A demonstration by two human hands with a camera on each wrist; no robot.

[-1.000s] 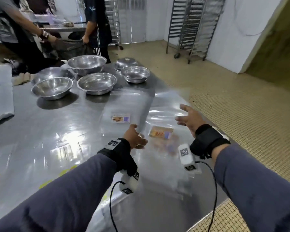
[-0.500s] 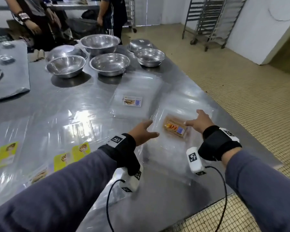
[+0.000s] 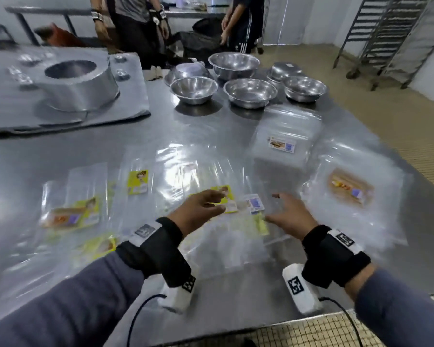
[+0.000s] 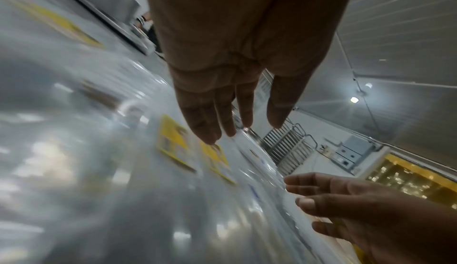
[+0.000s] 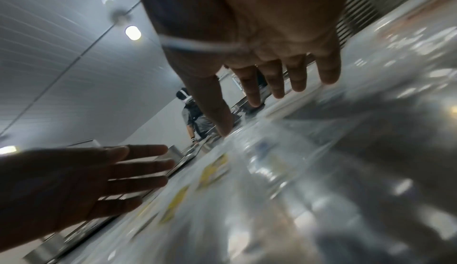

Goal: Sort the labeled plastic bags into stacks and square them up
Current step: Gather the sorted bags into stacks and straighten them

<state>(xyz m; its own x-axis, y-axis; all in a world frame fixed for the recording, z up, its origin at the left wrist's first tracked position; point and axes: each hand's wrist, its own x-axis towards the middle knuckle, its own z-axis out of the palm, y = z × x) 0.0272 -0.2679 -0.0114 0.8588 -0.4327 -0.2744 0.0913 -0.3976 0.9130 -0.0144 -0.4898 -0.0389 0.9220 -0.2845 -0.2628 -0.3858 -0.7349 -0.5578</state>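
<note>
Both hands, left hand (image 3: 198,211) and right hand (image 3: 290,219), hover with fingers spread, holding nothing, over loose labeled bags (image 3: 226,201) scattered on the steel surface (image 3: 60,156); the slippery plastic may slide and mix stacks.

Head view high over the steel table (image 3: 135,151), looking down, wrist views low, close, facing forward, all sharing it.

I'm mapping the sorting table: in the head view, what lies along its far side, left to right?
Big round metal machine part → left steel bowl → middle steel bowl → right steel bowl.
</note>
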